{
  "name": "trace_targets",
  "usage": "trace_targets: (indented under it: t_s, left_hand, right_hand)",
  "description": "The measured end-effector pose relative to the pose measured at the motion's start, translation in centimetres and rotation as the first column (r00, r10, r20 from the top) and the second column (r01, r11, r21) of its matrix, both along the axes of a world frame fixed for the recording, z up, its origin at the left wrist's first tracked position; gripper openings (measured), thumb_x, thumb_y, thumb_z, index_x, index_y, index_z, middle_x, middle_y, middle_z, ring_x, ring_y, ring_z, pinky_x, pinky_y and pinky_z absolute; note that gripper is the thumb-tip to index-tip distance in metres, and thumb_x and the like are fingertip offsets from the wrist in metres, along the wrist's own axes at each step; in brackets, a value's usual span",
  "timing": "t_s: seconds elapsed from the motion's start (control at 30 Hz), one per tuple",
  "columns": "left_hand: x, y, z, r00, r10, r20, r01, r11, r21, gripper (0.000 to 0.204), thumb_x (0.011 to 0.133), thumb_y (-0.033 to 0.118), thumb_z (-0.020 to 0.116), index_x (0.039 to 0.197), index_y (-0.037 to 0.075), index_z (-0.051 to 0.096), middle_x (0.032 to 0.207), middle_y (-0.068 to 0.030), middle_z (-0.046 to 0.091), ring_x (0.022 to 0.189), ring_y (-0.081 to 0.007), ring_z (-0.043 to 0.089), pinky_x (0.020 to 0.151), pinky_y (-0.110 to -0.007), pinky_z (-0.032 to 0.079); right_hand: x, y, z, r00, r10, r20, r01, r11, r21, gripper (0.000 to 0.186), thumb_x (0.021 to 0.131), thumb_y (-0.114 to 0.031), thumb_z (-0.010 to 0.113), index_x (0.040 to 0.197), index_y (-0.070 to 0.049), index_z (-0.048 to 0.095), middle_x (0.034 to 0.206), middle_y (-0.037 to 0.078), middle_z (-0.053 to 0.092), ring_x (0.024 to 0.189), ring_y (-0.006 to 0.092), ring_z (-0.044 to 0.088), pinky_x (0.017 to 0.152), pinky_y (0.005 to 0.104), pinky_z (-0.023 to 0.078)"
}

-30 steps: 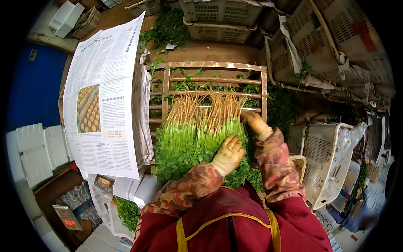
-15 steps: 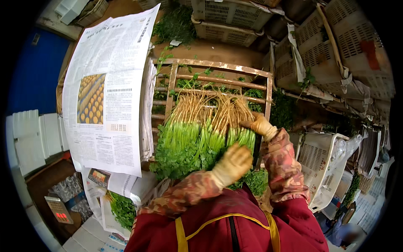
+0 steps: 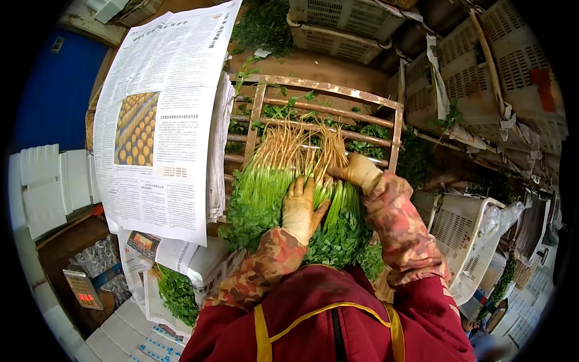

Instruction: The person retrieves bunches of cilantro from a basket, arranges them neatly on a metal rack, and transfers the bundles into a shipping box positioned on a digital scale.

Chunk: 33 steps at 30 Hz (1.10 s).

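Observation:
A wide bundle of coriander (image 3: 259, 193) lies across a rusty metal rack (image 3: 325, 90), its brown roots pointing away from me and its leaves towards me. My left hand (image 3: 303, 211), in a tan work glove, rests on the stems near the middle, fingers stretched forward and thumb apart. At the right side of the bundle, my gloved right hand (image 3: 359, 172) curls its fingers round the stems just below the roots. The undersides of those fingers are hidden.
Left of the rack, a newspaper sheet (image 3: 181, 199) covers a paper stack. A wrapped bunch of greens (image 3: 176, 292) and a digital scale display (image 3: 83, 289) are at lower left. Slatted crates (image 3: 512, 66) stand at upper right; a white plastic basket (image 3: 461, 241) is nearer.
My left hand has moved left and away from me, settling on the stems with its fingers stretched out. My right hand has shifted slightly left, and the right-hand coriander is drawn closer to the rest.

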<state>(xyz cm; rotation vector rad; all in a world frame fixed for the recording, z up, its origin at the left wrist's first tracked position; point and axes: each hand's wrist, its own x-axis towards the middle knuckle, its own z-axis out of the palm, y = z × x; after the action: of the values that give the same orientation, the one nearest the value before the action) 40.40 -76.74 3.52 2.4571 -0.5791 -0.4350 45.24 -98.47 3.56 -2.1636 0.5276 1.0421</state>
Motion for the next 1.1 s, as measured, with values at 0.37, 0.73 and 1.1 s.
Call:
trace_targets:
  t_s: [0.37,0.73,1.1]
  left_hand:
    - [-3.4,-3.8,1.4,0.966,-0.258,0.015,0.257,0.966,0.043,0.065,0.094,0.032,0.058,0.142,-0.003,0.033,0.134,-0.0248,0.05,0.122,-0.0353,0.052,0.104,-0.046,0.042]
    - [-6.5,-6.3,2.6,0.902,-0.378,0.208,0.414,0.895,-0.169,0.045,0.09,0.009,0.055,0.132,-0.004,0.043,0.135,-0.0215,0.043,0.12,-0.0333,0.048,0.104,-0.042,0.039]
    - [-5.9,-5.9,2.5,0.931,-0.285,-0.23,0.146,0.865,-0.481,0.04,0.09,0.002,0.051,0.13,-0.004,0.047,0.13,-0.0234,0.053,0.112,-0.0417,0.055,0.095,-0.043,0.047]
  right_hand:
    - [-8.2,-5.0,-0.1,0.718,-0.695,-0.039,0.548,0.529,0.648,0.056,0.079,-0.017,0.077,0.126,0.004,0.052,0.101,0.009,0.066,0.089,0.0167,0.063,0.08,0.0296,0.052]
    - [-8.2,-3.9,2.8,0.83,-0.538,0.145,0.415,0.77,0.484,0.035,0.077,-0.017,0.079,0.104,0.0,0.064,0.085,0.004,0.065,0.074,0.0148,0.059,0.068,0.0289,0.049]
    - [-10.1,-4.2,3.3,0.729,-0.683,0.042,0.602,0.669,0.436,0.027,0.08,-0.009,0.072,0.105,0.0,0.065,0.08,0.001,0.064,0.068,0.0129,0.058,0.062,0.027,0.047]
